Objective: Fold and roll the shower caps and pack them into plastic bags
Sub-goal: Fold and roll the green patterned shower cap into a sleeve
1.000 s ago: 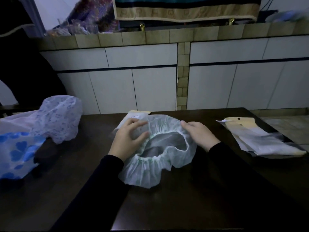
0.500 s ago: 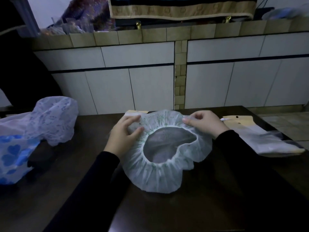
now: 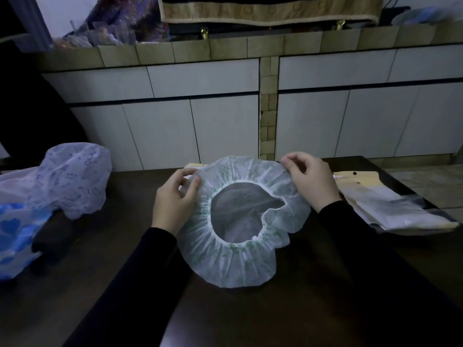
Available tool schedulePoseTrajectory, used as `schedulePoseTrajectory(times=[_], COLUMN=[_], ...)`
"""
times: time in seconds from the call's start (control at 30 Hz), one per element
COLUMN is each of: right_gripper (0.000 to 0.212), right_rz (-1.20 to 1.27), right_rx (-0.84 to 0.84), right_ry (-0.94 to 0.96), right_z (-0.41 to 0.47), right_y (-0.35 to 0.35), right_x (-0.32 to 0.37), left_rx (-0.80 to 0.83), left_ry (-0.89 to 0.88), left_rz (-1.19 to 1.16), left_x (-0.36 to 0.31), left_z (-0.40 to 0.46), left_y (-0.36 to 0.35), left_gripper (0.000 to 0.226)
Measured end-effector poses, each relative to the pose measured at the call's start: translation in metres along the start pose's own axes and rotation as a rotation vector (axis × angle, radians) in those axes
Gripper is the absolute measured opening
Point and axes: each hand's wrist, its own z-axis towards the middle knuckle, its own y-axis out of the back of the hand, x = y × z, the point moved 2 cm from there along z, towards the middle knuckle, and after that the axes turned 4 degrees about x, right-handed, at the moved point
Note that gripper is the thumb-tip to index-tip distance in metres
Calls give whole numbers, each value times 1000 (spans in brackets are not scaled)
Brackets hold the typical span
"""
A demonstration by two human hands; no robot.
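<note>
**1 cap spread between 2 hands**

A dark bench (image 3: 250, 309) fills the lower view, with a white tiled wall (image 3: 200, 126) behind it. On the bench's left side lies a heap of 2 more caps: 1 pale cap with a faint blue print (image 3: 72, 179) and 1 with bold blue hearts (image 3: 15, 234), touching each other. At the right edge lies a stack of plastic bags (image 3: 390, 204) with yellow header cards; how many are in it cannot be told.

In the middle, 1 white shower cap (image 3: 233, 261) with a green print lies opening-up on the bench, its elastic ring wide. The left hand (image 3: 175, 199) pinches the cap's far-left rim between thumb and fingers. The right hand (image 3: 310, 179) pinches the far-right rim, its fingers curled round the ruffle. Both grips hold the cap. A yellow card edge (image 3: 194, 166) shows just behind the cap.
</note>
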Motion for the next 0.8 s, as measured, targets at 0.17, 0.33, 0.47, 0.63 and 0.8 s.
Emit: schedulePoseTrajectory(times=[0.17,0.33,0.47,0.63,0.8], right_gripper=[37,44,54,66,64], right_rz=[-351,-388,-401,-735,-892], right_rx=[60,465,664,849,747], right_ry=[164,-13,-139,-86,-161], right_z=[-15,-31,-39,-37,-31], right_y=[-7,-15,-36,-39,-25], right_x=[22,26,6,-26,-33], left_rx=[182,485,848,910,620], left_ry=[63,-140,53,29,-37], left_rz=[285,464,581,685,630], left_x=[6,-18,-8,1,-28], left_z=[-6,-27,-46,-50,-43], left_y=[-12,-9,-20,-23,-18], left_gripper=[36,65,94,110,100])
